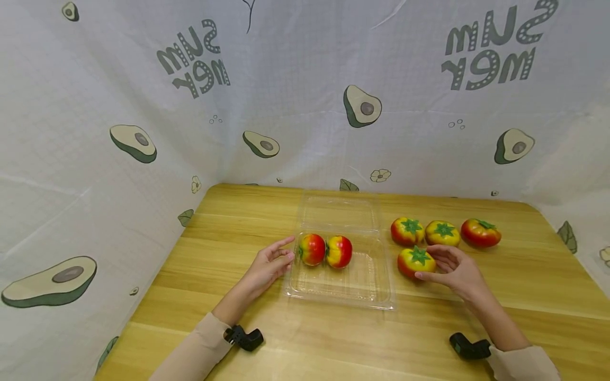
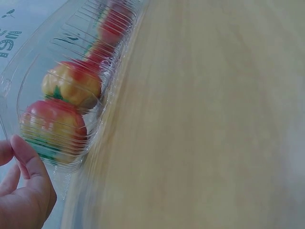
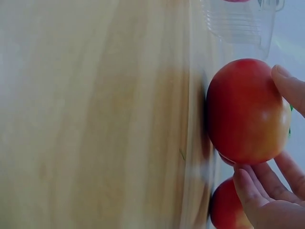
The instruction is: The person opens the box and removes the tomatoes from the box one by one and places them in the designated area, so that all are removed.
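A clear plastic clamshell container [image 1: 340, 286] lies on the table with its lid folded back. Two red-and-yellow tomatoes sit side by side in its far left part, a left one [image 1: 313, 250] and a right one [image 1: 339, 252]. My left hand [image 1: 270, 269] is at the container's left side; in the left wrist view, thumb and forefinger of that hand [image 2: 28, 186] pinch the rim. To the right of the container, my right hand [image 1: 455, 270] grips another tomato [image 1: 413, 263] between thumb and fingers. The right wrist view shows this tomato [image 3: 248, 112] close to the tabletop.
Behind the gripped tomato stand three more: a left tomato [image 1: 406, 232], a middle tomato [image 1: 442, 233] and a right tomato [image 1: 480, 233]. The container's lid [image 1: 340, 211] reaches toward the table's back edge. A printed white cloth [image 1: 305, 79] hangs behind the wooden table [image 1: 229, 227].
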A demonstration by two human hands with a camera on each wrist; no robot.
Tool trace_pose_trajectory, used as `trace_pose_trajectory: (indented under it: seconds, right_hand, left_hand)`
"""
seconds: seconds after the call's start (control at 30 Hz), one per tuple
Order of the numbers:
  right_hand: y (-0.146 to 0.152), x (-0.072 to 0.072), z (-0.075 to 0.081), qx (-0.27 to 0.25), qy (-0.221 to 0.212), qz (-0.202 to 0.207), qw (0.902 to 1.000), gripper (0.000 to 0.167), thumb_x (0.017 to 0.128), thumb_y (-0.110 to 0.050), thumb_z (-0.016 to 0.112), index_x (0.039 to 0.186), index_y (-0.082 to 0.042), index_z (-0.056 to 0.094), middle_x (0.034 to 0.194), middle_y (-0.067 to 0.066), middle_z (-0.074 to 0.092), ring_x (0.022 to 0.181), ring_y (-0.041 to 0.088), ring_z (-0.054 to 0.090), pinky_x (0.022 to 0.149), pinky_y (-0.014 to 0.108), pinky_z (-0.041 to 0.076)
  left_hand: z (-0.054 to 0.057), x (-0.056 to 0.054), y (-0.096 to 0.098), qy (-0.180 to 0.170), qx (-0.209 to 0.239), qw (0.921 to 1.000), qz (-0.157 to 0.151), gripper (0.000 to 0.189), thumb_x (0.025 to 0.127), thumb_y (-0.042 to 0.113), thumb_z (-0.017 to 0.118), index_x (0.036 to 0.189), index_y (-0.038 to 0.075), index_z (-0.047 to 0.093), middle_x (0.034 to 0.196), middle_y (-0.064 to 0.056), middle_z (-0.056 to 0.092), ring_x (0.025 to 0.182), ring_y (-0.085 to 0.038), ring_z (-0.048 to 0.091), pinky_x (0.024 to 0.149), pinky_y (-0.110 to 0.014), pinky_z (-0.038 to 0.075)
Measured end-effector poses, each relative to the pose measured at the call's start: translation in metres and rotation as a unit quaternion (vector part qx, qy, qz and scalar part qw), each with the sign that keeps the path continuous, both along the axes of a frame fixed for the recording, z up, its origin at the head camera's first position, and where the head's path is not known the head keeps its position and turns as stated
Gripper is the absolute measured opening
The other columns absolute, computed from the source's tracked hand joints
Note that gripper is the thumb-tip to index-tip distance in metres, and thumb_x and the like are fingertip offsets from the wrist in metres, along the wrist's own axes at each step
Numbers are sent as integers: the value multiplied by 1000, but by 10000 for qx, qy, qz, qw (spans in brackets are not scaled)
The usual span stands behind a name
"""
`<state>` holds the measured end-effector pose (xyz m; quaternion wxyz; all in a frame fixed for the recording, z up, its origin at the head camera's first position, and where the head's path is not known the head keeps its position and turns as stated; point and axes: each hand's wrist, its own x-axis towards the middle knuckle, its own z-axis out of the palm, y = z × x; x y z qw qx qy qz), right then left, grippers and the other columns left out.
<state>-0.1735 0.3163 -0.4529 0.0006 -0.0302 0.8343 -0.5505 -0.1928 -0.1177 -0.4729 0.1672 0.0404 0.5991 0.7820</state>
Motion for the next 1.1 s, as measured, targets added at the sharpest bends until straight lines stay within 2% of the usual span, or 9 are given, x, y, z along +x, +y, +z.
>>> trace_pose_trajectory:
  seconds: [0.37, 0.57, 0.7, 0.83, 1.1]
  right_hand:
    - [3, 0, 6, -396, 260, 45, 9989, 58, 79, 3, 82, 128, 10, 51, 109, -18, 62, 101, -9, 59, 85, 11, 50]
    - [0, 2, 13, -178, 418, -52, 9990, 64, 79, 2, 82, 132, 14, 47, 112, -20, 60, 103, -10, 57, 86, 10, 48]
    - [-3, 3, 19, -54, 542, -121, 9984, 62, 81, -1, 82, 131, 12, 48, 112, -19, 60, 103, -10, 57, 85, 10, 48]
    - [-7, 6, 23, -81, 681, -108, 9976, 58, 82, -2, 81, 130, 9, 50, 114, -15, 61, 103, -9, 59, 86, 10, 48]
    - [-14, 9, 31, -134, 808, -20, 9966, 56, 84, -3, 80, 131, 6, 52, 114, -19, 61, 104, -9, 59, 87, 11, 48]
  left_hand:
    - [0, -1, 0, -24, -13, 10000, 56, 53, 100, -1, 57, 151, 3, 41, 106, -8, 52, 83, -11, 55, 72, -17, 52]
    - [0, 0, 0, -34, -32, 10000, 35, 54, 100, -1, 57, 151, 4, 41, 106, -8, 52, 83, -11, 55, 73, -17, 52]
    - [0, 0, 0, -3, -51, 10000, -10, 54, 100, -1, 57, 151, 3, 40, 107, -8, 51, 84, -11, 55, 73, -17, 52]
    - [0, 0, -1, 7, -64, 10000, -24, 54, 100, 0, 57, 151, 2, 39, 106, -8, 51, 84, -10, 55, 73, -17, 52]
    - [0, 0, -1, 51, -73, 10000, -43, 54, 100, 0, 57, 151, 2, 39, 105, -7, 52, 83, -10, 55, 73, -17, 52]
